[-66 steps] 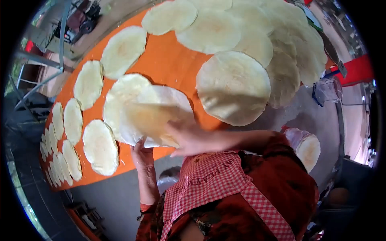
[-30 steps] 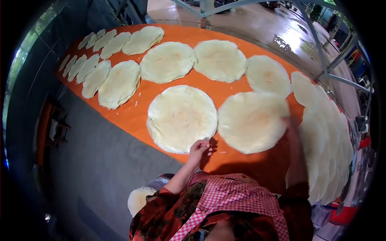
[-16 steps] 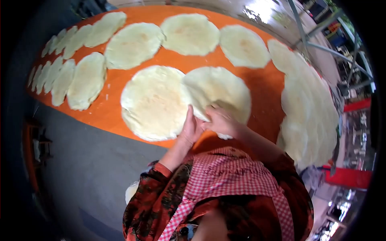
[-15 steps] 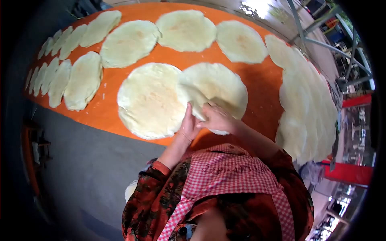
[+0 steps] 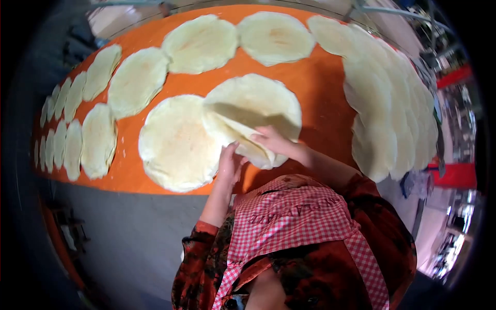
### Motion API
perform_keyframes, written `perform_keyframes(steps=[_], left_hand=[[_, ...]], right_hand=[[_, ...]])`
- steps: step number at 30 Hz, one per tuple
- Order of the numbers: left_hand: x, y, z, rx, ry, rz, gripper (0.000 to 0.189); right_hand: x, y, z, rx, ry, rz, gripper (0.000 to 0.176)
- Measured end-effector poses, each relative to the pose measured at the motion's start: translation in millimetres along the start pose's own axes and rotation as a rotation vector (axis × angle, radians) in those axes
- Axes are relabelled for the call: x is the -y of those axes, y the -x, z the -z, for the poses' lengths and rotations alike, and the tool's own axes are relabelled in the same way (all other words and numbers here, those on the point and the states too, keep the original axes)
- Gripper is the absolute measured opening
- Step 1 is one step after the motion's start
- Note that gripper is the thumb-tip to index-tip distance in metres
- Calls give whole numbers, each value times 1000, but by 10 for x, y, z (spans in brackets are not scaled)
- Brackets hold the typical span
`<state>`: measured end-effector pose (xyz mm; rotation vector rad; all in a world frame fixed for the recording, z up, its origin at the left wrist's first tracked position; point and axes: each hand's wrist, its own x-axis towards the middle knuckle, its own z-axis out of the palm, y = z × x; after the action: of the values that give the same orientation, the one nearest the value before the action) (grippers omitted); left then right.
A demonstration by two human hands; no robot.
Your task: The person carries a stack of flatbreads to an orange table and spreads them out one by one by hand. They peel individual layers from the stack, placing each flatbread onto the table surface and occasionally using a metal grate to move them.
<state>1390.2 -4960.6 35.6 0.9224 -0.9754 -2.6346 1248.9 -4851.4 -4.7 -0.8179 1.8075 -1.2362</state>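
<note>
Since half a second ago the near edge of the flatbread sheet [image 5: 256, 101] has come further up off the worktop [image 5: 320, 88], and both hands have shifted with it. That edge now curls back over the sheet in a soft fold, and the underside shows as a shaded wedge. The sheet is a thin, pale cream round, matt and floury, with a slightly wavy rim. Its far half lies flat on the smooth orange worktop, near the front edge.

The right hand [image 5: 274, 142] grasps the raised flap, its fingers closed over the limp rim at the near side. The left hand [image 5: 230, 163] is not clenched: its fingers stretch upward and their tips touch the lower edge of the fold. That is where the sheet overlaps the neighbouring round [image 5: 175, 142], a flat disc of the same pale dough with a faint tan blush at its centre.

More rounds lie in an arc along the far side [image 5: 201, 44], each apart from the next. Smaller-looking ones crowd edge to edge on the left [image 5: 72, 137]. On the right, a run of overlapping rounds [image 5: 392, 103] lies shingled like scales.

Below the hands hangs a red-and-white checked apron [image 5: 294, 217] of woven cloth, over dark red patterned sleeves [image 5: 199, 253]. Grey floor [image 5: 129, 227] shows beyond the front of the worktop.
</note>
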Motion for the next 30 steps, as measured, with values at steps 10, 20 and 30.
perform_keyframes(steps=[10,20,30], left_hand=[[239,-365,701,-241,27,51,43],[33,6,438,-69,101,21,51],[58,-144,86,-16,-43,-130,52]], right_hand=[[-183,-339,1074,-324,-6,121,14],[-983,1965,5167,-1103,710,-364,47],[8,267,525,54,-157,159,63]])
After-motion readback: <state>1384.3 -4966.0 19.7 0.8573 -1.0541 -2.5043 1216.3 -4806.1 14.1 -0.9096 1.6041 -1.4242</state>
